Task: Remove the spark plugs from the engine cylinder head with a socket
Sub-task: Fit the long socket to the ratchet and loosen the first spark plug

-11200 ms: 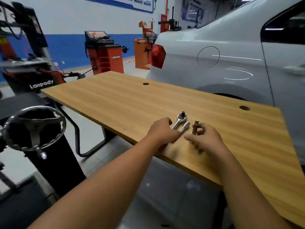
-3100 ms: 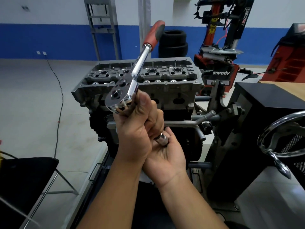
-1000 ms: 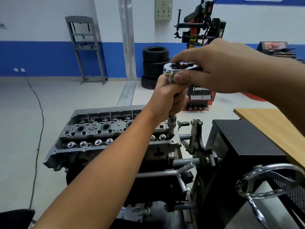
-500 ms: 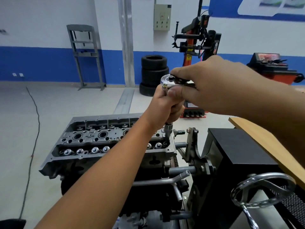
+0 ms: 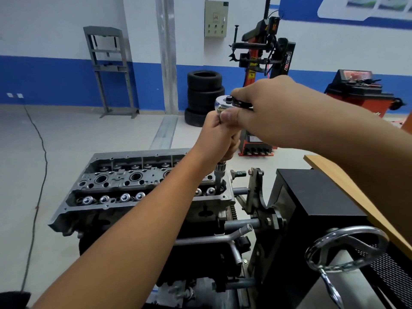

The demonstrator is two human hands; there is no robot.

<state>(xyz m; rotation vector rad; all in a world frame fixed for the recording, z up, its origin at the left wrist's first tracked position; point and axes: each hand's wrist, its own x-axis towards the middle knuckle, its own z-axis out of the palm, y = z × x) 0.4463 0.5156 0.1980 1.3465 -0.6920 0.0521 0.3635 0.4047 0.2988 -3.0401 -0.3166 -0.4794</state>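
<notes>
The grey engine cylinder head sits on a stand below me, its round plug wells in a row along the top. A chrome ratchet wrench stands over the head's right end, with a socket extension running down into the rightmost well. My left hand grips the extension just under the ratchet head. My right hand holds the ratchet from the right, thumb against its chrome head; the handle is hidden under that hand. No spark plug is visible.
A black engine stand box with a chrome handwheel is at the right, and a wooden table edge behind it. Stacked tyres, a tyre changer and a grey press frame stand along the far wall.
Between the earlier frames I carried the ratchet from the table to the engine. Over the last second the socket sank a little into the rightmost well, both hands keeping their hold.
</notes>
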